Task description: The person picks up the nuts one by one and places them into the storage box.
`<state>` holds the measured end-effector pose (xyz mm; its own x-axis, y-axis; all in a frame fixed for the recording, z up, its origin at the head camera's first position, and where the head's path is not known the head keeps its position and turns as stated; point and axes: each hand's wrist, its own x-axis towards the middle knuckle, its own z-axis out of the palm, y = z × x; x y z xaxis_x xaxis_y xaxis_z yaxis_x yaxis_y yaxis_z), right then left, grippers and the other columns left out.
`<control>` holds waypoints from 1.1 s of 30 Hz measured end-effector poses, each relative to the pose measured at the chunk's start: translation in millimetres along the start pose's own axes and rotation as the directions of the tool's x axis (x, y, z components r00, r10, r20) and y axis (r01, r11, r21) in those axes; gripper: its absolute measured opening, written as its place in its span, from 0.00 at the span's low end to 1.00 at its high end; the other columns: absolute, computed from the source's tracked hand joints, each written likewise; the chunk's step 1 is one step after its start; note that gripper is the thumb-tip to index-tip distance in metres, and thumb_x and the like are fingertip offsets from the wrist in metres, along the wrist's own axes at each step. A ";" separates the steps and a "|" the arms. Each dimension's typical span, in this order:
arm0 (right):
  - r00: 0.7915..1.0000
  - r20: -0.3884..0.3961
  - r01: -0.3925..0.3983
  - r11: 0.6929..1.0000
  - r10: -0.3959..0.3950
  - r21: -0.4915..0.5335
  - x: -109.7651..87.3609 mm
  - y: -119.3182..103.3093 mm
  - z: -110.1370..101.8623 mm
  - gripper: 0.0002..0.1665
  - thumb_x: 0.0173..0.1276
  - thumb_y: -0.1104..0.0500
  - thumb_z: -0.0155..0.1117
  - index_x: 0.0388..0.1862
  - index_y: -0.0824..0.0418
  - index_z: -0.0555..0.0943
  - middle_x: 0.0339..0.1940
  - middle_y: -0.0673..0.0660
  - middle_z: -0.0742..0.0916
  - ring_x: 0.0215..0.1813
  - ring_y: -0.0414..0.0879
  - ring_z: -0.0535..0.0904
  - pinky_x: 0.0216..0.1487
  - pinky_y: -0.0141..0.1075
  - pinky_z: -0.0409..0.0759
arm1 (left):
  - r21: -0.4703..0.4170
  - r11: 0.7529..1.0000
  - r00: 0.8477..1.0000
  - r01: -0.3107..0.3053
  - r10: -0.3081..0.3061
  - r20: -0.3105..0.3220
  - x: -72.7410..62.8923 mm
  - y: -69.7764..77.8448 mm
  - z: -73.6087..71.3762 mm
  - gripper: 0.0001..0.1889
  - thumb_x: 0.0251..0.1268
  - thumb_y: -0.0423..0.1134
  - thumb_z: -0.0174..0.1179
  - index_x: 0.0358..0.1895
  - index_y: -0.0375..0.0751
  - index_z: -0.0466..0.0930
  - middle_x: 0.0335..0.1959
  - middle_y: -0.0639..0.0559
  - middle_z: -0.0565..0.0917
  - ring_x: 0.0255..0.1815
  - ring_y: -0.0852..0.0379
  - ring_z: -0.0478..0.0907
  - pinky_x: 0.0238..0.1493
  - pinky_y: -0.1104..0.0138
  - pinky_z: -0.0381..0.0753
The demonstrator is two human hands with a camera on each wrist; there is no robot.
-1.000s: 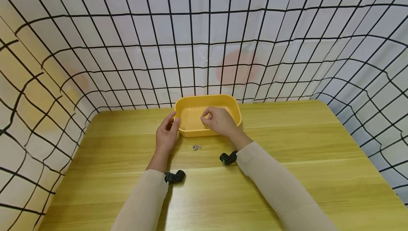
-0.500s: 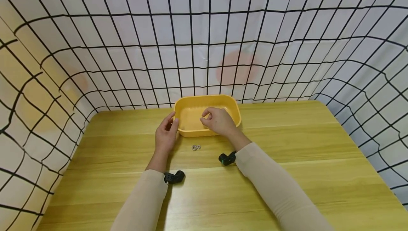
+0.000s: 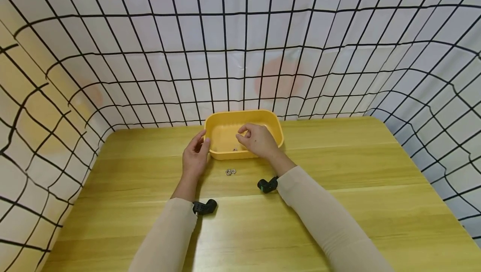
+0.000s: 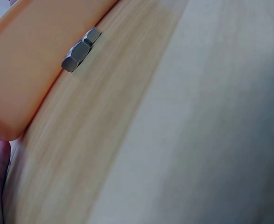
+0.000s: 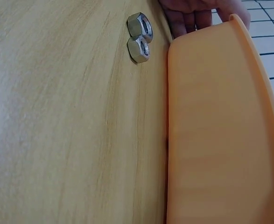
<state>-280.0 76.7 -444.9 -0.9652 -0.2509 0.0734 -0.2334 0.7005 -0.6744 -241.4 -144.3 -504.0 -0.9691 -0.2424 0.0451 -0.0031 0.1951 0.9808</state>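
A yellow plastic bin stands at the table's back edge. My left hand holds its left end, thumb at the rim and fingers along the outer wall. Over the bin's front wall, my right hand hangs with a gap between its bent index finger and thumb, nothing between them. Below it, a small metal nut lies on the bin's floor. Outside, a larger hex nut and a smaller hex nut sit side by side on the table; the right wrist view shows the larger nut touching the smaller one.
The wood-grain table extends on both sides of the bin and toward me. Behind it hangs a white curtain with a black grid pattern, which also wraps the left and right sides.
The small nut pinched in my right fingertips a second ago now lies in the bin, and those fingertips have parted. My left hand and the two nuts on the table have stayed put.
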 end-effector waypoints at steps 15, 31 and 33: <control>0.997 -0.072 0.012 0.970 0.006 0.243 -1.9 0.3 -2.9 0.11 0.74 0.50 0.65 0.49 0.53 0.85 0.24 0.52 0.82 0.19 0.45 0.69 0.21 0.32 0.65 | 0.013 1.000 1.000 -0.009 0.009 -0.005 1.1 -1.5 0.1 0.21 0.76 0.51 0.58 0.69 0.58 0.78 0.67 0.43 0.79 0.64 0.47 0.77 0.64 0.54 0.78; 0.978 -0.204 0.121 0.910 -0.041 0.395 -25.3 -6.9 -16.2 0.15 0.72 0.54 0.67 0.51 0.61 0.86 0.24 0.51 0.81 0.21 0.43 0.68 0.20 0.30 0.64 | 0.020 1.000 1.000 -0.011 0.011 -0.024 1.0 -1.2 1.8 0.20 0.76 0.50 0.59 0.68 0.58 0.79 0.65 0.43 0.80 0.63 0.47 0.78 0.63 0.54 0.78; 0.978 -0.200 0.128 0.910 -0.051 0.393 -31.8 -9.5 -17.2 0.13 0.72 0.54 0.68 0.49 0.60 0.87 0.24 0.51 0.82 0.21 0.42 0.69 0.21 0.30 0.64 | 0.018 1.000 1.000 -0.008 0.008 -0.028 0.8 -1.2 2.2 0.20 0.75 0.51 0.59 0.67 0.59 0.79 0.64 0.43 0.81 0.63 0.48 0.78 0.63 0.54 0.78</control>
<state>-249.2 89.6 -428.2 -0.9562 -0.1474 0.2529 -0.2892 0.3429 -0.8937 -242.8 -142.6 -505.5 -0.9618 -0.2675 0.0586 -0.0001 0.2145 0.9767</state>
